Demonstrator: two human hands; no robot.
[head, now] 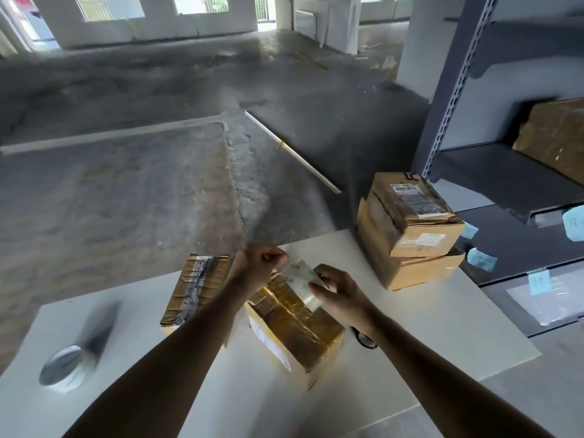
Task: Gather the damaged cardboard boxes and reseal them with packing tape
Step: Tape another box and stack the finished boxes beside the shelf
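Note:
A brown cardboard box (294, 330) with glossy tape across its top lies on the white table (442, 327) in front of me. Both hands hold a strip of clear packing tape (300, 278) stretched just above the box's far end. My left hand (257, 267) pinches the strip's far end in a closed fist. My right hand (339, 292) grips its near end with fingers and thumb. A second taped box (192, 289) lies to the left, partly behind my left forearm. Two worn boxes (410, 229) are stacked at the table's far right.
A roll of clear tape (64, 368) lies blurred at the table's left. Black scissor handles (366, 339) show under my right wrist. A grey metal shelf rack (493, 172) with a box and blue notes stands at the right. Concrete floor lies beyond the table.

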